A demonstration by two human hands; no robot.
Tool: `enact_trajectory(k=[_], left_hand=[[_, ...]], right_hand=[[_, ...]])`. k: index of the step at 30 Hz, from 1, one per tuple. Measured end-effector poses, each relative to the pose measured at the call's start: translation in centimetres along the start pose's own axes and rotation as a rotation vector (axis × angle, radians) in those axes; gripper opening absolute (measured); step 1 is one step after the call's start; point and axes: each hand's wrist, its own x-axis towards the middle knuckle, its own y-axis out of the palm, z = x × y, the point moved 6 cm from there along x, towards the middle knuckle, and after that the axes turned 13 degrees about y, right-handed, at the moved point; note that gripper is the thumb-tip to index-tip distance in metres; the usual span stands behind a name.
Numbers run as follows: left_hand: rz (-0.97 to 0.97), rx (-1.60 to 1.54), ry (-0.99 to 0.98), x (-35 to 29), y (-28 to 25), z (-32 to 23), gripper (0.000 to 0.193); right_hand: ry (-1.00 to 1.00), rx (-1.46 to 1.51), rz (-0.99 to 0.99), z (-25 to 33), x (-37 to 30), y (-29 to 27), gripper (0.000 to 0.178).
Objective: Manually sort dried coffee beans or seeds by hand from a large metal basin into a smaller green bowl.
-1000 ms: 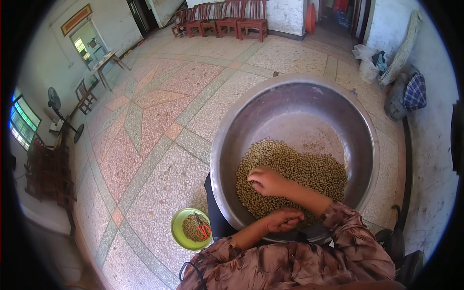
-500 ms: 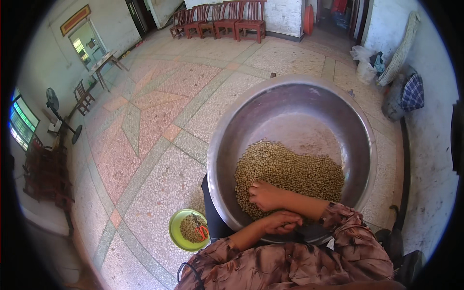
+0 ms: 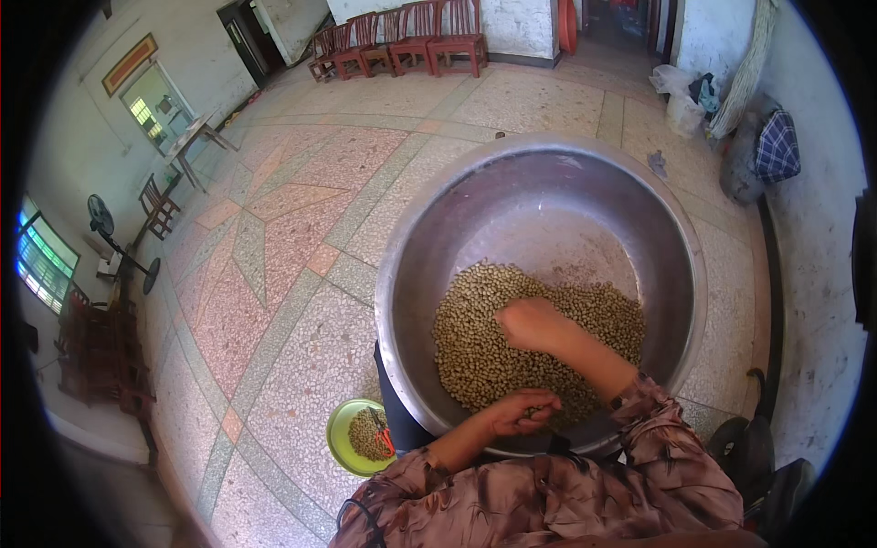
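Note:
A wide metal basin (image 3: 422, 247) stands before me, with a spread heap of small, round, tan-brown seeds or nuts (image 3: 470, 352) on its near half. My right hand (image 3: 532, 325) is over the middle of the heap, fingers curled in and mostly hidden beneath the hand. Lower down, inside the near rim, my left hand (image 3: 523, 413) is turned partly up with its fingers curled. Whether either hand holds any of the small pieces is too fine to make out.
Left of the basin, a yellow-green bowl (image 3: 338, 443) on the floor holds similar pieces and red-handled scissors (image 3: 385, 442). Red wooden chairs (image 3: 416, 41) line the far wall; a standing fan (image 3: 102, 217) is at left. Bags (image 3: 681, 96) and a checked cloth (image 3: 777, 146) are at right.
My right hand has moved up and right, away from my left hand, toward the heap's middle. My left hand stays near the basin's near rim. The view has shifted slightly.

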Motion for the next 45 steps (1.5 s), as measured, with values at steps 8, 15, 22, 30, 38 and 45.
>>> enact_trajectory(k=[8, 15, 22, 30, 38, 45], left_hand=[[-0.042, -0.011, 0.044, 0.3, -1.6, 0.8, 0.022], [-0.055, -0.041, -0.014, 0.4, -1.8, 1.0, 0.021], [0.029, -0.030, 0.005, 0.6, -2.2, 1.3, 0.026], [-0.054, 0.027, 0.025, 0.5, -1.5, 0.8, 0.024], [-0.122, -0.010, 0.034, 0.9, -2.4, 0.7, 0.020], [-0.134, -0.016, 0.040, 0.5, -1.5, -0.3, 0.020]], right_hand=[[-0.047, -0.035, 0.240, 3.5, -0.2, 6.3, 0.017], [-0.067, -0.107, 0.318, 4.2, -0.8, 7.4, 0.025], [-0.093, -0.110, 0.404, 4.7, -1.1, 9.4, 0.023], [-0.080, 0.024, 0.229, 2.5, 0.1, 6.6, 0.019], [0.014, 0.311, 0.014, -1.0, 1.8, 1.9, 0.013], [0.053, 0.430, -0.126, -3.7, 2.3, -0.1, 0.011]])
